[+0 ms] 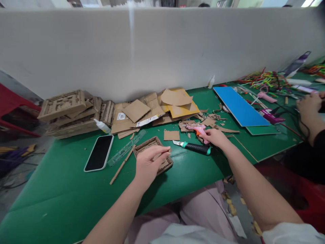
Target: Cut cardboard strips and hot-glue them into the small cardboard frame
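My left hand [151, 162] is over a small cardboard tray [166, 166] with raised edges; thumb and fingertips are pinched together, and what they hold, if anything, is too small to name. My right hand [214, 138] is wrapped round a pink glue gun [199, 129] with an orange trigger, its nozzle pointing left over cardboard scraps. A black and green utility knife [195, 147] lies between the hands, blade out. Behind it rests a small cardboard rectangle [171, 135]. Left of the tray are a thin cardboard strip [122, 165] and a clear ruler [127, 148].
A phone [99, 153] and glue bottle [102, 126] are at left, before stacked cardboard pieces [73, 113]. Cardboard sheets [135, 110] lie along the white partition [157, 51]. A blue board [241, 105] and another person's hand [311, 108] are at right.
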Tool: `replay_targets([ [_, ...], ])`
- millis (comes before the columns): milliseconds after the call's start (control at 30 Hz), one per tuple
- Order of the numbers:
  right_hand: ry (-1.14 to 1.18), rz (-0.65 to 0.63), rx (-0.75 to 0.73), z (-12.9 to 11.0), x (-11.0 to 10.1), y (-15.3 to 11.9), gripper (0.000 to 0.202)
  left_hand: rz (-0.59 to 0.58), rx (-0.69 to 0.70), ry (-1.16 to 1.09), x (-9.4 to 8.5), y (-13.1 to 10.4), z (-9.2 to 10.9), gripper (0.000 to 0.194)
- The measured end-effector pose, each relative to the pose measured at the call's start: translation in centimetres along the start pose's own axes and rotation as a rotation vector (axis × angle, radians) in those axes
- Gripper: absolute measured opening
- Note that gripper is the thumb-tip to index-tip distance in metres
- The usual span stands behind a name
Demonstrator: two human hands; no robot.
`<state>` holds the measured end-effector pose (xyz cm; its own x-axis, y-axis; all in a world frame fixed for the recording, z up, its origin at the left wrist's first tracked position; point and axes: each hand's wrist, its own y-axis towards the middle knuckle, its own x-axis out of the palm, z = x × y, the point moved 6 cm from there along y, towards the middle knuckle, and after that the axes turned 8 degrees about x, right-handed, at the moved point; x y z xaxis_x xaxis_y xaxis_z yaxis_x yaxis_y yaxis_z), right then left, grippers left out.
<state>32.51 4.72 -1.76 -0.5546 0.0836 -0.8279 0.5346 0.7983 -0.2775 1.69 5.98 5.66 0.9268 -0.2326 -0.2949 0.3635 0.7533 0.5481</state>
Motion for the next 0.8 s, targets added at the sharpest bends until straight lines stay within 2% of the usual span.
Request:
replay_targets([
  [167, 0.105, -0.044, 0.033, -0.5, 0.0, 0.6, 0.015, 0.012, -0.131, 0.039, 0.4, -0.9, -2.2, 0.010],
  [300, 0.337, -0.080, 0.010, -0.9, -0.7, -0.5, 0.028, 0.065, -0.146, 0.041, -0.2, 0.1, -2.6, 0.009],
  [400, 0.493, -0.133, -0.046, -2.0, -1.2, -2.0, 0.030, 0.137, -0.177, 0.022, -0.9, 0.4, -3.2, 0.011],
  [467, 0.594, -0.220, -0.094, -3.1, -1.2, -3.1, 0.031, 0.184, -0.226, -0.001, -1.3, 0.3, -3.9, 0.014],
  [567, 0.761, -0.436, -0.128, -4.9, -0.4, -4.1, 0.036, 0.222, -0.293, -0.043, -1.5, -0.1, -4.9, 0.015],
  [633, 0.770, -0.491, -0.145, -5.7, 0.2, -3.9, 0.033, 0.234, -0.319, -0.059, -1.7, -0.3, -5.2, 0.015],
  [733, 0.826, -0.437, -0.164, -6.1, 0.6, -2.4, 0.028, 0.256, -0.343, -0.089, -1.9, -0.2, -5.3, 0.012],
  [800, 0.911, -0.466, -0.173, -6.4, 1.0, -1.8, 0.028, 0.260, -0.360, -0.110, -1.9, -0.1, -5.3, 0.010],
])
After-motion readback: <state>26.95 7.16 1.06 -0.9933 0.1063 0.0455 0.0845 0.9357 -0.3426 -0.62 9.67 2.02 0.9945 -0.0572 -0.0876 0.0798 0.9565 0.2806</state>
